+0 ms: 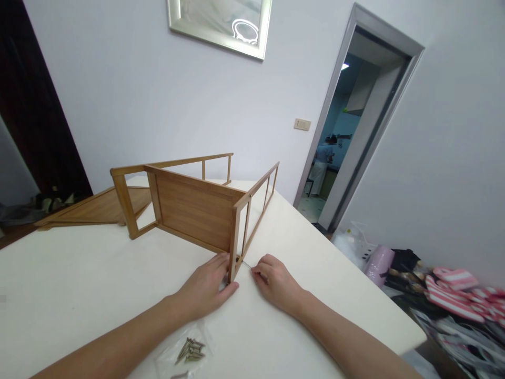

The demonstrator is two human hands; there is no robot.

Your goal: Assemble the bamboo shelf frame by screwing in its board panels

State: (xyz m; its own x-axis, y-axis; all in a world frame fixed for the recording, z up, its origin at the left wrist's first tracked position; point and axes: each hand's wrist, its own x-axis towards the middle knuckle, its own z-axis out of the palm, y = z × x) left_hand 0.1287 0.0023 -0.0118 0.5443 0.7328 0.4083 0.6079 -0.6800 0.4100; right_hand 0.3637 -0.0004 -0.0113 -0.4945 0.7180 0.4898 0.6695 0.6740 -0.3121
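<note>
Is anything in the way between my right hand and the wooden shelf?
Nothing visible blocks the gap: only the thin metal rod in your right hand spans it, toward the wooden shelf, low on its near end.

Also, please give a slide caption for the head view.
Left hand holding a wooden frame, right hand holding a thin rod at its corner, screws nearby.

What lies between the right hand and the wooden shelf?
A thin metal rod, held by the right hand, reaches toward the wooden shelf near its lower corner, seen in the head view.
</note>
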